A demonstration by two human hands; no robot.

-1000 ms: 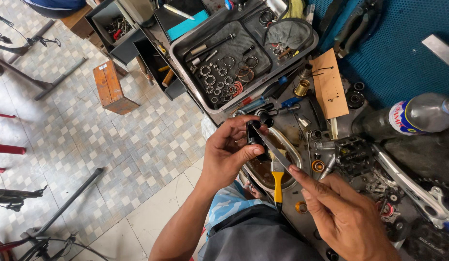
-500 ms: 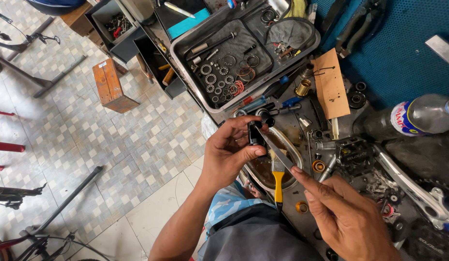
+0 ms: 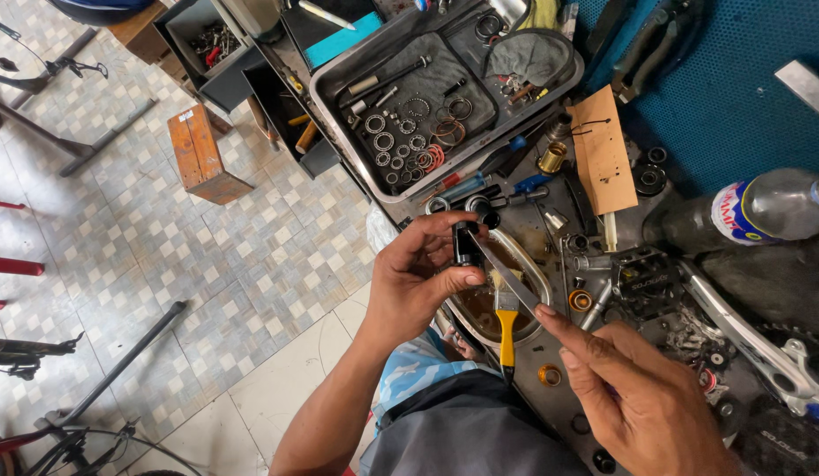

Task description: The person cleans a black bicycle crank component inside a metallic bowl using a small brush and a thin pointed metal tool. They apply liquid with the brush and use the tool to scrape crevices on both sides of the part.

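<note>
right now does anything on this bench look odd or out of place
Nothing looks broken or spilled. The workbench is crowded with loose parts. The left hand holds a small black cylinder while the right hand pokes a thin metal tool at it, above a yellow-handled brush lying in a pan.

The scene is lit evenly by soft, bright daylight, and only faint shadows are cast. Mild glare is seen on the plastic bottle (image 3: pixel 766 210). Lines are bent outward near the edges, and focus is kept sharp throughout.

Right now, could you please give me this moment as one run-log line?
left hand: pinches small black cylindrical part | right hand: holds thin metal blade against part | below: oval tray, yellow-handled brush
</note>
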